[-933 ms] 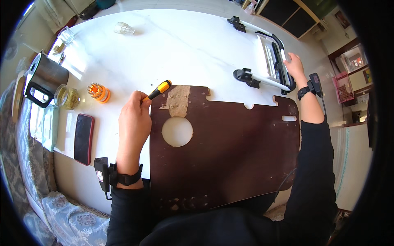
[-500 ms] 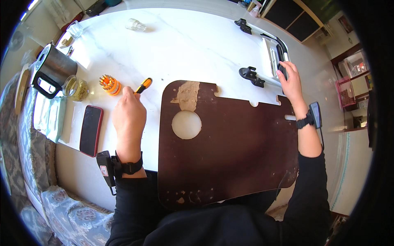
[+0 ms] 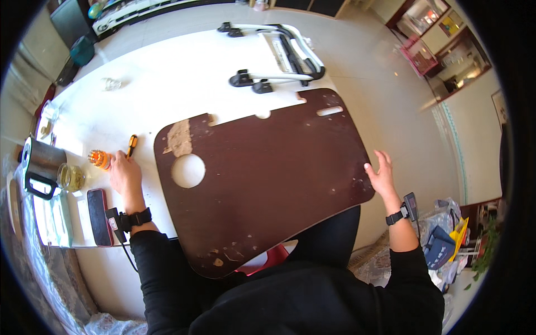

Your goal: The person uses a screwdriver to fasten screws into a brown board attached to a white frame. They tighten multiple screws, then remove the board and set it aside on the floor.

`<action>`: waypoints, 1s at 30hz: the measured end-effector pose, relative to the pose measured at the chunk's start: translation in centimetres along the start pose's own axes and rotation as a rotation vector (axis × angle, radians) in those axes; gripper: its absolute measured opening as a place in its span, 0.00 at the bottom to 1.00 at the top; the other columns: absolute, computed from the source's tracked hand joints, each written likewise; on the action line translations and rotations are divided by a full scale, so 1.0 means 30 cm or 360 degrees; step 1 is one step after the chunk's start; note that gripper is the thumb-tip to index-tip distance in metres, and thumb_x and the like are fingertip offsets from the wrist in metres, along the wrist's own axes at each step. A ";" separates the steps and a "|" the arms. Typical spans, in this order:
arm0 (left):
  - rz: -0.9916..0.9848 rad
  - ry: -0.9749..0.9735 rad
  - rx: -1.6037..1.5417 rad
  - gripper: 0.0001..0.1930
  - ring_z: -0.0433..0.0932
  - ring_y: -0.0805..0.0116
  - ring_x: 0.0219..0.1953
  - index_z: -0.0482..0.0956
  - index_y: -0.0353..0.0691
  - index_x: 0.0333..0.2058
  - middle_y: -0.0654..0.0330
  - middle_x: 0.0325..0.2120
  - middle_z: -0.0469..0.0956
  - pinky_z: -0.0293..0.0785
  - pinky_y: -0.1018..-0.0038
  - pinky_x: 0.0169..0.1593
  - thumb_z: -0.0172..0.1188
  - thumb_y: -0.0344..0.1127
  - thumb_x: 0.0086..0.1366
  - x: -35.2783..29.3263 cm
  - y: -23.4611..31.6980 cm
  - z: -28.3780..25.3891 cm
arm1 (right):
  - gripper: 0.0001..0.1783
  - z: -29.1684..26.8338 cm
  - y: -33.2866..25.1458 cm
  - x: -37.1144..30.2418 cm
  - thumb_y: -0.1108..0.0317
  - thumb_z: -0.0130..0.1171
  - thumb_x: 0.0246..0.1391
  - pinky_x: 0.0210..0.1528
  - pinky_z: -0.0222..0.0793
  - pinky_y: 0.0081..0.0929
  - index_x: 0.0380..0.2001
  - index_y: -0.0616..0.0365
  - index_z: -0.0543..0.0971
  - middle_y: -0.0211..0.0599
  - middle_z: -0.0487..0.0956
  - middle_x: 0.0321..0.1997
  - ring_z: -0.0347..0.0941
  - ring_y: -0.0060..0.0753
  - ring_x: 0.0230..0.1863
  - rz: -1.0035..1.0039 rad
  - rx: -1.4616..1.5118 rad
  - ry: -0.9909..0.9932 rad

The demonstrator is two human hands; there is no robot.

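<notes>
A screwdriver (image 3: 132, 144) with a yellow and black handle pokes out of my left hand (image 3: 126, 174), whose fingers are closed round it. Right beside that hand stands an orange holder of screwdriver bits (image 3: 99, 159). The dark brown board (image 3: 268, 167) lies partly on the table and partly over my lap. It has a round hole, several notches, a slot and a torn tan patch near its far left corner. My right hand (image 3: 381, 174) is open, fingers spread, at the board's right edge; whether it touches the board I cannot tell.
Folded white and black metal legs (image 3: 285, 56) lie on the white table (image 3: 184, 67) beyond the board. To the left are a red-edged phone (image 3: 99, 218), a steel kettle (image 3: 42, 162), a glass jar (image 3: 71, 177) and a small clear glass (image 3: 111, 84). Floor tiles stretch away on the right.
The view has swung to the right. My right hand has left the metal legs and come back to the board's right edge. My left hand keeps the screwdriver, now closer to the bit holder.
</notes>
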State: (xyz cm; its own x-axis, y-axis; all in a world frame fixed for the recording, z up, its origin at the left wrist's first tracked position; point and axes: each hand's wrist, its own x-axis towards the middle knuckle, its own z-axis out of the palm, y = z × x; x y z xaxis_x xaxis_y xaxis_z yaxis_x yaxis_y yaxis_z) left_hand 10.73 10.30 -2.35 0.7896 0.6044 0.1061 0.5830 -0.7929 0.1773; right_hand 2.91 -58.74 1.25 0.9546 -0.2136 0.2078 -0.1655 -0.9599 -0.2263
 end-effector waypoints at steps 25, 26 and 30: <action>-0.0137 -0.0525 -0.1240 0.26 0.83 0.57 0.43 0.72 0.28 0.58 0.43 0.41 0.83 0.77 0.67 0.49 0.58 0.45 0.73 -0.732 -0.266 -0.176 | 0.26 -0.181 0.131 -0.386 0.66 0.62 0.63 0.56 0.76 0.33 0.61 0.63 0.72 0.40 0.81 0.56 0.79 0.34 0.54 0.0637 0.2505 -0.0957; -0.0163 -0.0590 -0.1364 0.24 0.82 0.64 0.41 0.72 0.29 0.58 0.47 0.41 0.83 0.77 0.70 0.47 0.57 0.44 0.73 -0.735 -0.275 -0.206 | 0.27 -0.203 0.130 -0.405 0.66 0.62 0.62 0.56 0.76 0.33 0.62 0.63 0.72 0.40 0.80 0.57 0.79 0.35 0.54 0.0692 0.2472 -0.0888; -0.0202 -0.0742 -0.1411 0.20 0.74 0.76 0.34 0.77 0.29 0.51 0.60 0.34 0.81 0.72 0.77 0.39 0.55 0.43 0.75 -0.746 -0.279 -0.283 | 0.30 -0.292 0.108 -0.444 0.63 0.60 0.62 0.56 0.75 0.33 0.64 0.64 0.70 0.42 0.79 0.58 0.78 0.36 0.54 0.0551 0.2618 -0.0913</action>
State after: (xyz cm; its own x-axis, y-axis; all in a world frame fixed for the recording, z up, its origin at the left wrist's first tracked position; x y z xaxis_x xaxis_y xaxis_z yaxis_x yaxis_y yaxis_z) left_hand -13.44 4.08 2.10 0.8382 0.4390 -0.3236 0.4653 -0.2662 0.8442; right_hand -12.51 -60.59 6.08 0.9512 0.0824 -0.2972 -0.3071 0.3437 -0.8875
